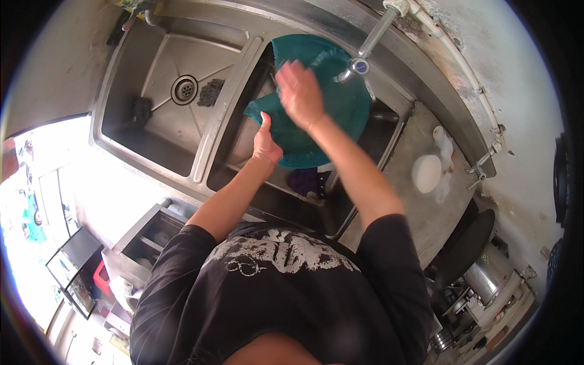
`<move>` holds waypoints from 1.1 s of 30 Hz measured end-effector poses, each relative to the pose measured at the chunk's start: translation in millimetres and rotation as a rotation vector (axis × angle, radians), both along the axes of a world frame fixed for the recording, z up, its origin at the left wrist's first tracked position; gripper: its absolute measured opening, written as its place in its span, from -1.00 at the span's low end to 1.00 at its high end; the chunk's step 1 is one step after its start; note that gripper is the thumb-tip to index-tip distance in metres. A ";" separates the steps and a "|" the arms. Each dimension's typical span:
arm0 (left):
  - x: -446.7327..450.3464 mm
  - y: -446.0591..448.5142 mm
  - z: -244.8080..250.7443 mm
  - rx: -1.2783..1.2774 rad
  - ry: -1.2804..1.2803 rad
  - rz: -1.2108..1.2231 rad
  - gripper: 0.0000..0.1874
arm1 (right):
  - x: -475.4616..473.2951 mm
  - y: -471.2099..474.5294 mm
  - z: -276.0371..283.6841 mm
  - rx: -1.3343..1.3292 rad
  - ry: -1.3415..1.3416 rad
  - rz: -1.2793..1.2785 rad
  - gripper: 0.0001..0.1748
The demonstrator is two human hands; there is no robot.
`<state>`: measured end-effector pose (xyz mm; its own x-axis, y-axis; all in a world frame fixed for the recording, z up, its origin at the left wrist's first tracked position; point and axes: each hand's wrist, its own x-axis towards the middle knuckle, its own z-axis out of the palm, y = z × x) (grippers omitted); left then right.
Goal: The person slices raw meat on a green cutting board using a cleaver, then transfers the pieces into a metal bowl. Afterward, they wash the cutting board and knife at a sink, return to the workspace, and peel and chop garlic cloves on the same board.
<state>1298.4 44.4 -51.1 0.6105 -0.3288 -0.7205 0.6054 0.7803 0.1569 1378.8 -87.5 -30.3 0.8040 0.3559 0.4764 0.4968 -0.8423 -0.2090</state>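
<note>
My left hand (pixel 267 145) grips the near-left edge of a round teal plastic piece (pixel 340 107), thumb on top. A wedge-shaped gap breaks the left side of its outline. Blurred by motion, my right hand (pixel 299 93) is over the piece beside that gap, fingers stretched out and nothing visible in it. Whether its palm touches the plastic I cannot tell. The piece covers much of the right-hand basin of a stainless steel double sink (pixel 228 109). Above its far right part hangs a metal tap (pixel 360 67). A purple cloth-like thing (pixel 303 181) shows in the basin below.
Dark scouring pads (pixel 211 92) lie near the drain (pixel 185 90) in the left basin. On the right counter (pixel 401 150) are a white oval object (pixel 427 173) and a crumpled plastic bag (pixel 443 141). A metal pot (pixel 486 273) stands at lower right. Pipes (pixel 451 50) run along the wall.
</note>
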 end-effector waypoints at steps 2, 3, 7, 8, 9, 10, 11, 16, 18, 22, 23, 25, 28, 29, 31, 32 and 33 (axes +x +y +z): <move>6.7 0.4 -2.5 0.004 -0.058 0.020 -0.34 | -57.9 17.9 2.2 0.095 0.138 0.120 -0.53; 5.6 2.0 -2.9 0.068 -0.052 0.031 -0.34 | -77.3 14.7 3.5 0.139 0.102 0.144 -0.54; 4.3 5.7 -2.3 -0.068 -0.075 0.009 -0.29 | -57.5 -80.4 7.3 0.014 0.236 -0.180 -0.57; 3.6 4.2 -1.9 -0.049 -0.061 0.004 -0.28 | -45.2 -95.5 6.8 -0.018 0.184 -0.286 -0.57; 3.0 3.2 -1.5 -0.030 -0.063 0.002 -0.27 | -40.4 -102.8 6.7 -0.033 0.146 -0.396 -0.57; 3.0 2.4 -1.3 -0.031 -0.099 0.000 -0.27 | -43.4 -99.8 5.7 -0.033 0.076 -0.386 -0.56; 3.7 2.3 -1.2 -0.006 -0.065 0.002 -0.26 | -47.3 -91.0 5.2 -0.016 0.005 -0.385 -0.55; 11.1 6.0 -2.9 0.039 -0.102 -0.011 -0.23 | -150.3 -1.6 2.4 0.076 0.222 0.063 -0.49; 10.7 7.6 -1.3 -0.028 -0.145 -0.038 -0.23 | -139.4 -25.3 -2.4 -0.022 0.150 -0.035 -0.49; 6.5 8.2 5.8 -0.042 -0.114 -0.062 -0.24 | -72.1 -111.7 -0.8 -0.015 0.124 -0.410 -0.58; 4.9 5.4 7.0 -0.031 -0.071 -0.057 -0.24 | -59.2 -117.8 1.0 -0.039 0.119 -0.565 -0.61; 1.3 0.6 7.9 -0.040 -0.057 -0.040 -0.25 | -47.8 -102.7 6.6 -0.087 0.114 -0.626 -0.63; -0.1 1.3 6.4 -0.096 -0.089 -0.066 -0.27 | -63.7 -32.3 15.8 0.173 0.126 -0.253 -0.57; -0.6 2.0 5.5 -0.091 -0.097 -0.070 -0.27 | -75.2 -10.1 18.5 0.129 0.073 -0.100 -0.59; -0.8 5.9 4.8 -0.070 -0.093 -0.074 -0.27 | -82.2 5.0 22.7 0.131 0.054 0.126 -0.56; -1.0 8.6 5.7 -0.067 -0.063 -0.080 -0.27 | -74.3 -4.8 22.8 0.109 0.096 0.073 -0.57; -2.4 10.5 7.1 -0.096 -0.106 -0.111 -0.25 | -57.2 -24.7 21.0 0.102 0.082 0.046 -0.59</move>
